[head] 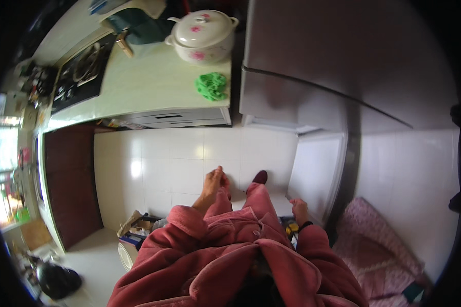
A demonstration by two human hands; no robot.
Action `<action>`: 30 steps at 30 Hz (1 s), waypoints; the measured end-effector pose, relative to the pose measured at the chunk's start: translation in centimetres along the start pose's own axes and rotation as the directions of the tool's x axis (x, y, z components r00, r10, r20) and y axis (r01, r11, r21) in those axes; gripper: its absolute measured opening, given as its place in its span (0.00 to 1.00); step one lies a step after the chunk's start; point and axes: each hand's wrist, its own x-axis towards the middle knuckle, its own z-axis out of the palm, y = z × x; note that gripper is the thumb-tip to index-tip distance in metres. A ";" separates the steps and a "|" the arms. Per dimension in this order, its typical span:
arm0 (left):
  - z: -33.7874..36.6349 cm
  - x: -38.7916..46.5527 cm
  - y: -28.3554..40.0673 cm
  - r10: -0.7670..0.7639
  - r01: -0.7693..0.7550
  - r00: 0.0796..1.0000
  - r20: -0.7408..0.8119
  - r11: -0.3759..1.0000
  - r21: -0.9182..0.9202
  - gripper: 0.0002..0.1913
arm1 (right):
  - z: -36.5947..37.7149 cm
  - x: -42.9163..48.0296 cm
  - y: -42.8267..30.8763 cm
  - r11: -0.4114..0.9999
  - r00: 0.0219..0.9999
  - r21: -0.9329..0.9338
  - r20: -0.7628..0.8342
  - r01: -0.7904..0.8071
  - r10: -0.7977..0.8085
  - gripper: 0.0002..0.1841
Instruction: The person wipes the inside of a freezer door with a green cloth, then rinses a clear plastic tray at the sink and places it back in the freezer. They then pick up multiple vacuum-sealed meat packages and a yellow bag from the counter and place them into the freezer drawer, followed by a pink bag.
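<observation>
My left hand [216, 181] is held out over the floor in front of my left leg. Its fingers are curled together, and nothing shows in them. To the right, my right hand [300, 211], with a dark band at the wrist, is curled at the near edge of the opened lower refrigerator door [316, 165]. That door shows its white inner panel; the fingertips are partly hidden there. Above it rises the grey refrigerator [330, 53], its upper door shut. A sliver of the pale lower compartment [276, 124] is visible.
A pale green counter [146, 84] carries a flowered lidded pot [203, 38], a crumpled green cloth [211, 86] and a gas stove [82, 75]. Drawers [172, 118] run below. Pink patterned fabric [372, 253] lies at right. Boxes [140, 226] stand behind my left elbow.
</observation>
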 end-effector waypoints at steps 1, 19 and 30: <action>-1.0 0.2 0.5 0.021 -0.021 1.000 0.004 0.999 0.035 0.22 | 0.8 -0.4 -0.2 0.985 0.995 0.144 -0.009 -0.097 0.099 0.15; -0.3 5.8 -2.3 -0.029 0.058 0.994 -0.106 0.959 0.279 0.22 | -0.4 -1.8 6.2 0.509 0.776 0.827 -0.152 -0.240 0.612 0.16; 10.6 10.7 -12.1 -0.139 0.110 0.989 0.043 0.909 0.401 0.20 | -0.5 2.1 16.6 0.435 0.758 0.868 -0.113 -0.239 0.642 0.10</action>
